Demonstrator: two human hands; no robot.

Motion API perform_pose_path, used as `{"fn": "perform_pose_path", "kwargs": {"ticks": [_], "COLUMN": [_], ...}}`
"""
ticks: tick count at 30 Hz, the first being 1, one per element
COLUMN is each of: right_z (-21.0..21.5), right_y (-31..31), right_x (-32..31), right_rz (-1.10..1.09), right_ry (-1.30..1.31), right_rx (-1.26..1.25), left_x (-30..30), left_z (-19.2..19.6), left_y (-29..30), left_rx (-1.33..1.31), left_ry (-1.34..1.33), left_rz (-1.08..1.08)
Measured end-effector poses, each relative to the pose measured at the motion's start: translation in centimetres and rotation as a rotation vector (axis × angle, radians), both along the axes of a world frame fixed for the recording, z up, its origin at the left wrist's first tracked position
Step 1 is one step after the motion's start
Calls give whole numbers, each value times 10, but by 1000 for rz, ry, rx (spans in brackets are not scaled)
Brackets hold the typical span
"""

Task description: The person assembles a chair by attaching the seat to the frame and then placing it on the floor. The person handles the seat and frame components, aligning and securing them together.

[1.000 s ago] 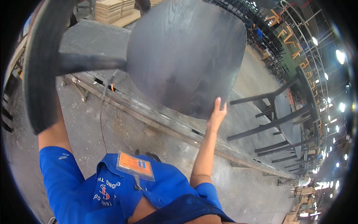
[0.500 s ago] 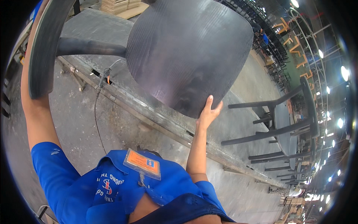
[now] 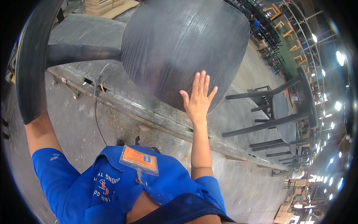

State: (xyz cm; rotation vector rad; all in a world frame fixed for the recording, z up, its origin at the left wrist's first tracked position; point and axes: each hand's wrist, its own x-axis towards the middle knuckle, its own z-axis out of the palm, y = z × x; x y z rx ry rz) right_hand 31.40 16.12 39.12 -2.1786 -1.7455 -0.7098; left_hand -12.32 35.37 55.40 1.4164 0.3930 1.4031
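We press our right hand (image 3: pixel 198 100), fingers (image 3: pixel 201 80) spread flat, against the dark chair seat (image 3: pixel 179 44); our left hand is hidden behind the chair's curved backrest (image 3: pixel 31 63), grip unclear.

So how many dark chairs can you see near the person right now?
2: one dark wooden chair with a grained seat held up under the right hand, another dark chair standing on the concrete floor at right. More may sit in the blurred background.
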Motion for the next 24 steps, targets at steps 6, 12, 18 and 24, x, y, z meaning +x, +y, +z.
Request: {"fn": "perform_pose_path", "kwargs": {"ticks": [6, 12, 18, 24], "right_z": [-2, 23, 90, 143], "right_y": [-13, 20, 94, 172], "right_x": [7, 32, 73, 60], "right_rz": [-212, -172, -66, -161], "right_ry": [23, -19, -175, -146], "right_rx": [20, 159, 287, 550], "left_x": [7, 29, 20, 2], "left_z": [19, 62, 63, 46], "left_y": [26, 40, 10, -3], "left_rx": [13, 42, 193, 163], "left_ry": [-15, 12, 285, 322], "left_rz": [-43, -116, -76, -50]}}
